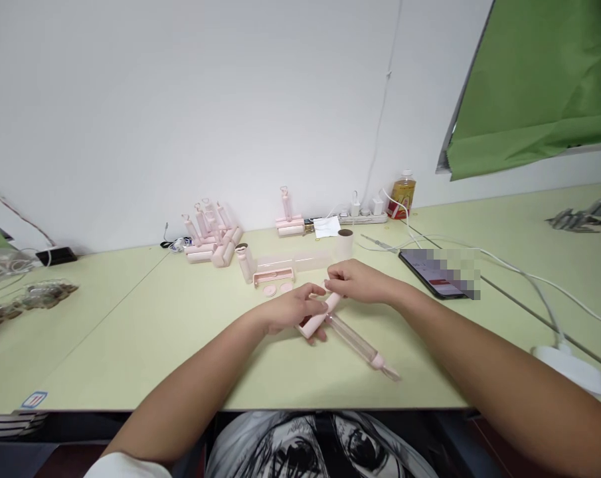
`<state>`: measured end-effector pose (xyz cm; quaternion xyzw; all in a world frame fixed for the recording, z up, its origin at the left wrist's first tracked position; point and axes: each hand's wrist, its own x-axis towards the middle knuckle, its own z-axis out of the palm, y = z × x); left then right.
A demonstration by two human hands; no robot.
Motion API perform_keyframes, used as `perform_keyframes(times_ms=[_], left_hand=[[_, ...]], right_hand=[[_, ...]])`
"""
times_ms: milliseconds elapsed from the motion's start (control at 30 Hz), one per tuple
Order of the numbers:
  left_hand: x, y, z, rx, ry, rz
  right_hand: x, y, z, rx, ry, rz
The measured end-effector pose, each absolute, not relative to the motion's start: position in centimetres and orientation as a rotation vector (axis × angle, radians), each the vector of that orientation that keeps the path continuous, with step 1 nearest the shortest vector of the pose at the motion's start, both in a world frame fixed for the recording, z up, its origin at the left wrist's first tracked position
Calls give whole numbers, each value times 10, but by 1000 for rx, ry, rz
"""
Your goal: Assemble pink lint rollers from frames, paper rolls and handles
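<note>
A pink lint roller point(321, 318) is held over the table between both hands, its head slanting up to the right. Its clear handle point(352, 336) points down to the right, ending in a pink cap with a loop. My left hand point(293, 310) is closed around the lower left part of the head, some fingers beneath it. My right hand point(352, 280) pinches the upper right end of the head. Just beyond my left hand lie an open pink shell point(274, 275) and two small pink discs point(269, 291). A pink tube point(245, 263) stands to their left.
Several pink lint rollers point(213, 242) are grouped at the back left, another lint roller point(290, 226) by the wall. A pale roll point(344, 244) stands behind my right hand. A phone point(432, 275), white cables, a bottle point(402, 194) and a white charger point(569, 368) lie rightward.
</note>
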<state>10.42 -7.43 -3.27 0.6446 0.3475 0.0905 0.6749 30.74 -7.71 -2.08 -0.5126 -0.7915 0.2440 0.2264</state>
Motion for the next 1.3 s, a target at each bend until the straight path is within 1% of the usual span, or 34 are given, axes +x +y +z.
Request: perform_keyframes(times_ms=[67, 133, 200, 267, 333, 400, 533, 633, 867, 933, 1133, 1233, 1300], left_hand=[[104, -72, -33, 1280, 632, 115], [106, -71, -34, 1227, 543, 147], [108, -70, -35, 1244, 513, 270], [109, -69, -33, 1276, 516, 417], [107, -66, -31, 1279, 527, 525], [103, -62, -28, 1259, 542, 581], [96, -57, -29, 1208, 507, 504], [95, -57, -32, 1198, 424, 426], [96, -63, -31, 1341, 334, 524], [98, -64, -34, 1348, 289, 545], [105, -65, -38, 1352, 312, 732], [94, -59, -25, 1347, 315, 908], [84, -52, -18, 1421, 360, 941]], right_hand=[[304, -79, -21, -1364, -2144, 533], [301, -79, -22, -1304, -2088, 489], [300, -80, -23, -1210, -2009, 603], [301, -81, -23, -1108, -1963, 803], [301, -83, -21, -1043, -2005, 990], [301, -85, -18, -1026, -2117, 1051], [300, -88, -14, -1030, -2240, 906], [300, -89, -14, -1028, -2223, 895], [296, -97, -1, -950, -2324, 934], [295, -100, 5, -956, -2367, 870], [306, -95, 6, -1186, -2412, 431], [319, -84, -1, -1301, -2270, 359], [327, -77, -5, -1322, -2061, 336]])
